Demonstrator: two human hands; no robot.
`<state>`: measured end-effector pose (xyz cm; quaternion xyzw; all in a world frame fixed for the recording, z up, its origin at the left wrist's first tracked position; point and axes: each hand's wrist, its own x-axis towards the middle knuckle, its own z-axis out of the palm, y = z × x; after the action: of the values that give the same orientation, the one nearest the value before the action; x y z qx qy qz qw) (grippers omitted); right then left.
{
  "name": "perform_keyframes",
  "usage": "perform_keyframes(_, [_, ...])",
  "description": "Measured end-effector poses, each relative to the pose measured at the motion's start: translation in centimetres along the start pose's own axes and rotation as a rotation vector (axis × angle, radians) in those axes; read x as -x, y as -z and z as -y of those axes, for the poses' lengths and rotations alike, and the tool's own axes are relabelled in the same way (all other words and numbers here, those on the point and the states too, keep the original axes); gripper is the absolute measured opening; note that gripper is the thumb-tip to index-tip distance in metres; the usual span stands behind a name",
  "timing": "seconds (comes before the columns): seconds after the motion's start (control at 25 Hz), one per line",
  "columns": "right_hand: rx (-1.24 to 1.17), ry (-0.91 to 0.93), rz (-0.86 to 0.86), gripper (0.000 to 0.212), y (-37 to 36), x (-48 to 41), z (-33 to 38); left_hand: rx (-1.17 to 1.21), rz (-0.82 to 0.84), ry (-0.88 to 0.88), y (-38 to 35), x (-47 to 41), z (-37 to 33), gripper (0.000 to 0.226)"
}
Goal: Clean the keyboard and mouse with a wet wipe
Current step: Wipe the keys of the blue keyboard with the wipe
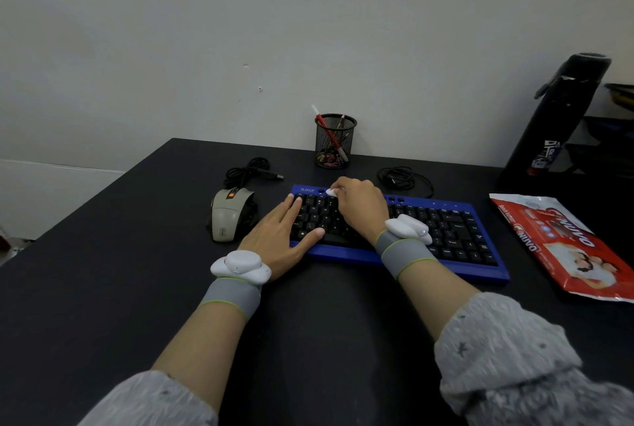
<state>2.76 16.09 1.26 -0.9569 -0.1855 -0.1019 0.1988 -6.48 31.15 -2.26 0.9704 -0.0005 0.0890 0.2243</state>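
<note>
A blue-framed computer keyboard with black keys (pixel 446 230) lies on a black matte desk (pixel 326 322), running from the middle of the desk toward the right. At its far left corner, over the top row of keys, sits a small crumpled white wet wipe (pixel 331 192). The right hand (pixel 360 209) grasps it, fingers curled down around the wad and pressing it onto the keyboard. The left hand (pixel 281 237) lies flat and released on the keyboard's left end, fingers straight and spread across the keys, thumb along the near edge.

Just left of the keyboard, apart from it, rests a grey-beige computer mouse with an orange mark (pixel 230 216); neither hand touches it. Each wrist wears a grey elastic band with a white rounded plastic device (pixel 240 266) on top, and grey patterned sleeves (pixel 514 357) are pushed up the forearms.

Behind the mouse lies a coiled black cable with a plug (pixel 247 170), and behind the keyboard a second loose black cable (pixel 401 177). Between them, against the pale wall (pixel 308 31), stands a black wire-mesh pen cup (pixel 335 140) with a red pen, pencils and coloured clips. To the right of the keyboard lies a flat red and white wet-wipe packet (pixel 566 243), and beyond it a tall black bottle (pixel 555 123) stands upright.
</note>
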Motion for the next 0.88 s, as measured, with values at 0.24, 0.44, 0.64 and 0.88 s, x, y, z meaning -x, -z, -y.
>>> perform_keyframes(0.24, [0.044, 0.005, -0.097, 0.025, 0.4, 0.0, -0.1, 0.006, -0.001, -0.001, 0.0, 0.1, 0.0, 0.079])
perform_keyframes(0.44, [0.020, 0.019, 0.004, 0.027, -0.1, -0.2, 0.6, 0.008, -0.011, -0.006, 0.0, 0.0, 0.0, 0.079])
perform_keyframes(0.64, [-0.031, 0.103, 0.071, 0.028, 0.1, -0.7, 1.0, 0.005, -0.019, -0.014, -0.1, 0.1, 0.1, 0.079])
perform_keyframes(0.88, [-0.048, 0.109, 0.087, 0.027, -0.3, -1.3, 1.4, 0.003, -0.006, -0.018, 0.0, 0.0, 0.0, 0.079])
